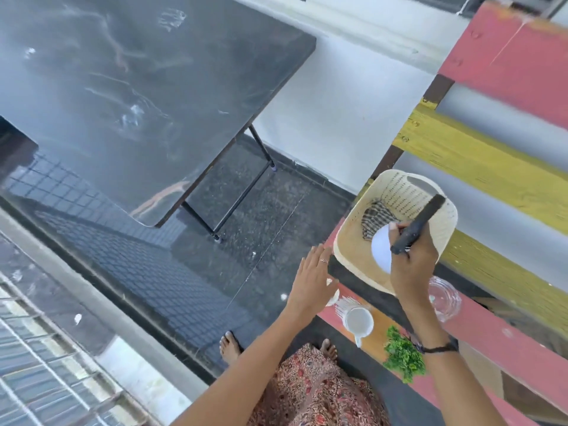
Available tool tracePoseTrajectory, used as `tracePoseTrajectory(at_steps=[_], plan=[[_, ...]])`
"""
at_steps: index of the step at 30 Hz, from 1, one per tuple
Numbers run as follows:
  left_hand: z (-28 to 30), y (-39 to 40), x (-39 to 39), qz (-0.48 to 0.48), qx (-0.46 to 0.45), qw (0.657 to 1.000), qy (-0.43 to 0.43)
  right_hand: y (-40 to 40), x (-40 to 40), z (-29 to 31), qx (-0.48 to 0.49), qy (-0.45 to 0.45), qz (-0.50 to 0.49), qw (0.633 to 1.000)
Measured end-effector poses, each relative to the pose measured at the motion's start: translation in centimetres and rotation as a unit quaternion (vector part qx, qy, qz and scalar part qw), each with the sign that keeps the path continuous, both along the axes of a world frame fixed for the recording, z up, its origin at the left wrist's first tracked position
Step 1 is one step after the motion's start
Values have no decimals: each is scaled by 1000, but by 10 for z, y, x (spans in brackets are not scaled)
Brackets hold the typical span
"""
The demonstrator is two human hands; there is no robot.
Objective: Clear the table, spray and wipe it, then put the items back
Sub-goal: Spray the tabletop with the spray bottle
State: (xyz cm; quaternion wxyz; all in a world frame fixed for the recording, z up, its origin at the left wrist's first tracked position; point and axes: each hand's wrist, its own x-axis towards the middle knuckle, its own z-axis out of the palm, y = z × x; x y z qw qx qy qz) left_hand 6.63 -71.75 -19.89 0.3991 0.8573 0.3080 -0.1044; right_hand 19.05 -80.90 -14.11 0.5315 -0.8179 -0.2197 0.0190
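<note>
The black table (138, 96) stands at the upper left, its top bare and streaked. On the painted bench (498, 333) at the right sits a cream basket (430, 192) with a striped cloth (376, 218) inside. My right hand (412, 265) hovers over the basket and grips a long black object (419, 224) together with something white (381, 249). My left hand (313, 276) is spread flat, fingers straight, beside the basket's left corner. A clear jug (358, 321), green leaves (401, 356) and a clear glass bowl (445, 298) stand on the bench.
A white wall (338, 103) runs behind the table and bench. Dark tiled floor (261, 235) lies between them. A ledge with a railing (61, 348) runs along the lower left. My feet (230, 345) are on the floor by the bench.
</note>
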Motion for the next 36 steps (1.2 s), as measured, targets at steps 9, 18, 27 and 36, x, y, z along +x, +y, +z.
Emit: tracePoseTrajectory(at_steps=[9,18,27,36], plan=[[91,98,-111,125,-77,982,-120,135,-88,92,68,120,-31,990],[133,271,-219,231,39,954,-188,302,-186,136,-40,86,47,994],[132,426,-232,165,194,960,-115,457,-205,153,-71,69,80,992],[114,613,-213,145,191,970,-39,598,-163,152,-117,256,103,954]])
